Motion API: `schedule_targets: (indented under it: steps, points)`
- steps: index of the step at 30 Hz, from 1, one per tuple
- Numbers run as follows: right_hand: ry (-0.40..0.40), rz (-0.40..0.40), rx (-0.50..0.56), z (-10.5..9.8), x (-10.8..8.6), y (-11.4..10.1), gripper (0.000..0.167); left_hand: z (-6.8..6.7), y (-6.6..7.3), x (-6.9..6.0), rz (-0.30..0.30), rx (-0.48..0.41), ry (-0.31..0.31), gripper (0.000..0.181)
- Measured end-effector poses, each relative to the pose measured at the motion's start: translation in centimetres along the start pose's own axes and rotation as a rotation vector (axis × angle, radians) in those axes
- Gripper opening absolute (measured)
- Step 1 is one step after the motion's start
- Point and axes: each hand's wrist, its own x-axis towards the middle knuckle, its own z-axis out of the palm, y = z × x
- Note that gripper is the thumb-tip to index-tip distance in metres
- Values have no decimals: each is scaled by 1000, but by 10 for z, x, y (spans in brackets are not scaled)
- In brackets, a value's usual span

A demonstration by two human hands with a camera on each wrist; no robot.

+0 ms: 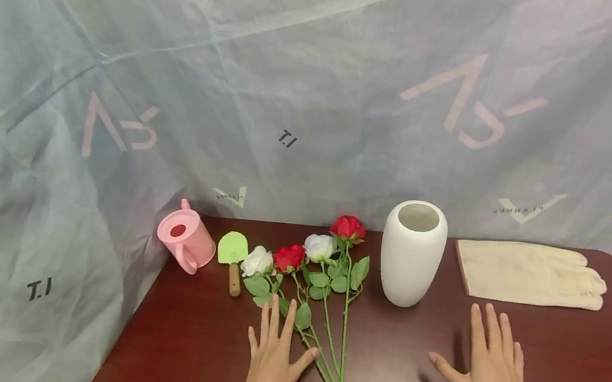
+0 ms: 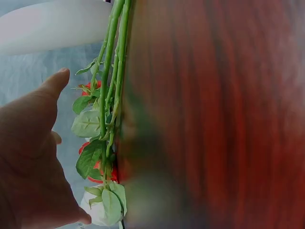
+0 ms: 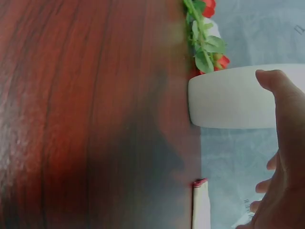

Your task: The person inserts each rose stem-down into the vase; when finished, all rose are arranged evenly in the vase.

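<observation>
A: Head view: how are the items arranged, and why?

B: Four long-stemmed roses [image 1: 319, 279], two red and two white, lie at lower centre on the brown surface [image 1: 583, 375], stem ends towards the bottom edge, presumably to face the person. The white vase [image 1: 410, 261] stands upright to their right, probably for stability. The pink watering can [image 1: 188, 242], green-bladed trowel [image 1: 233, 256] and cream glove [image 1: 530, 274] flank them, likely spaced for separate handling. The left hand [image 1: 271, 362], fingers spread and grasping nothing, is just left of the stems; the right hand [image 1: 493, 377], likewise spread and unladen, is at lower right, well apart from the roses.

A: Left wrist view?

B: The stems descend left of centre. The thumb is apart from them; a fingertip overlaps the white bloom [image 2: 97, 212] at the bottom, contact uncertain.

A: Right wrist view?

B: The thumb overlaps the vase at right, without gripping it; the roses show at the top, the glove's edge at the bottom.
</observation>
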Motion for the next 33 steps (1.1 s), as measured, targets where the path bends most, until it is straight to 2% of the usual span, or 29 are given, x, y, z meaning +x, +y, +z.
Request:
schedule_targets:
  steps: [5, 8, 15, 16, 18, 21, 23, 25, 27, 30, 33]
  points:
    - [0, 7, 83, -7, 11, -2, 112, 1, 3, 2, -31, -64, -13, 91]
    - [-28, 31, 135, -12, 16, -6, 111, 2, 4, 1, -56, -120, -16, 92]
    - [-89, 77, 276, -22, 32, -15, 111, 8, 4, 0, -119, -329, -9, 85]
    - [-101, 93, 295, -23, 36, -17, 112, 9, 4, 1, -132, -368, 4, 81]
    - [-119, 116, 339, -25, 43, -20, 111, 10, 5, 1, -156, -446, 67, 66]
    - [-124, 138, 418, -28, 56, -25, 109, 10, 9, 1, -243, -561, 174, 29]
    - [-116, 142, 479, -30, 65, -29, 108, 9, 11, 1, -306, -629, 214, 18]
    - [-94, 141, 535, -30, 74, -33, 107, 9, 13, 1, -378, -695, 202, 20]
    - [-70, 137, 585, -29, 83, -37, 107, 9, 15, 0, -415, -764, 161, 19]
    - [-30, 132, 583, -27, 96, -41, 108, 12, 18, 1, -443, -834, 130, 26]
    - [-24, 141, 576, -26, 107, -44, 109, 18, 22, 2, -455, -849, 142, 30]
